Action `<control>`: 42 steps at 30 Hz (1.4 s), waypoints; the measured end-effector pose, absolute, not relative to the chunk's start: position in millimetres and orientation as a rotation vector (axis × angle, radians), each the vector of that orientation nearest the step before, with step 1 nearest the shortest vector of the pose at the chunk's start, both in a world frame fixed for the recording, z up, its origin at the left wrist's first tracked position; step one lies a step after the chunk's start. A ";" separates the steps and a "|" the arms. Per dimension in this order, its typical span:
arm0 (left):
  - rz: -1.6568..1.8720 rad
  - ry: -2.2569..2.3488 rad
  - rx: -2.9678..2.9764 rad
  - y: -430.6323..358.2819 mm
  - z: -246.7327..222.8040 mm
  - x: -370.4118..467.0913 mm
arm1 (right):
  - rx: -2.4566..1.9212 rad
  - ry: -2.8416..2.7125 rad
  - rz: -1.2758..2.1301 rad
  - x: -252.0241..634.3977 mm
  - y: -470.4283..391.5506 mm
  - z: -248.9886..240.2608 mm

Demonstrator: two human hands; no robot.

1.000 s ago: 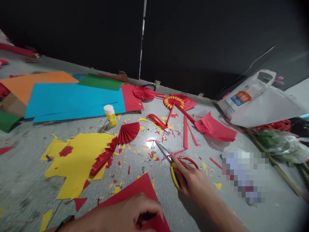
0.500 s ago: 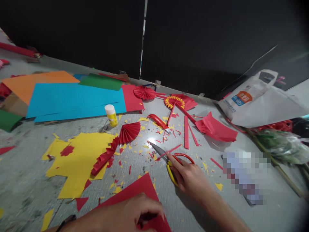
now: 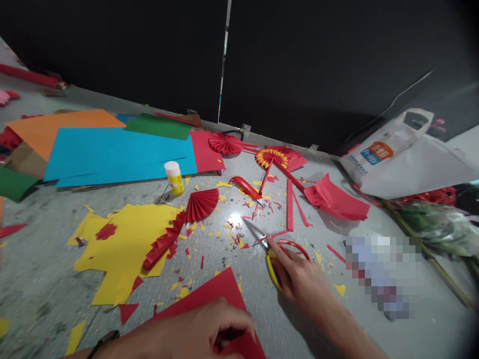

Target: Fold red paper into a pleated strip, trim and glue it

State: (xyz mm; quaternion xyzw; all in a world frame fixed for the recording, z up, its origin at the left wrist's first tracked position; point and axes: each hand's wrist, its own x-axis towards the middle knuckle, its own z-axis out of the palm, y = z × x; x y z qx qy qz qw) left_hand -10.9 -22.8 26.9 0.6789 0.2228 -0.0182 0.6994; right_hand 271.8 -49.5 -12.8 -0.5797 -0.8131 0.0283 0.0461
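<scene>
At the bottom, my left hand point(image 3: 209, 326) curls its fingers around a sheet of red paper point(image 3: 221, 286), whose corner points away from me. The lower part of that sheet runs out of view. My right hand point(image 3: 305, 279) is closed on scissors point(image 3: 256, 232) with red and yellow handles, its index finger along the pivot. The blades lie together and point up and left, just over the floor. Beyond them lies a red-handled cutter point(image 3: 245, 187). A folded red paper fan point(image 3: 202, 204) with a pleated strip rests partly on torn yellow paper point(image 3: 119, 249).
A glue stick point(image 3: 174, 178) stands before large blue paper point(image 3: 123, 154). Red paper rosettes point(image 3: 225, 143) and strips lie by the dark wall point(image 3: 149, 50). At right are crumpled red paper point(image 3: 339, 198), a white plastic bag point(image 3: 404, 164) and wrapped stems point(image 3: 441, 227). Paper scraps litter the floor.
My right hand has drawn the scissors a little to the right and toward me. My left hand stays put on the red paper.
</scene>
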 end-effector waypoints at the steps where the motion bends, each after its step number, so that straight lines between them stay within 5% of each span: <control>1: -0.040 0.503 1.515 -22.4 26.5 -10.8 | -1.718 -2.519 0.124 268.6 -51.4 -12.3; 42: -0.023 0.443 1.513 -20.7 23.0 -10.6 | -1.916 -2.362 -0.054 281.0 -52.1 -17.9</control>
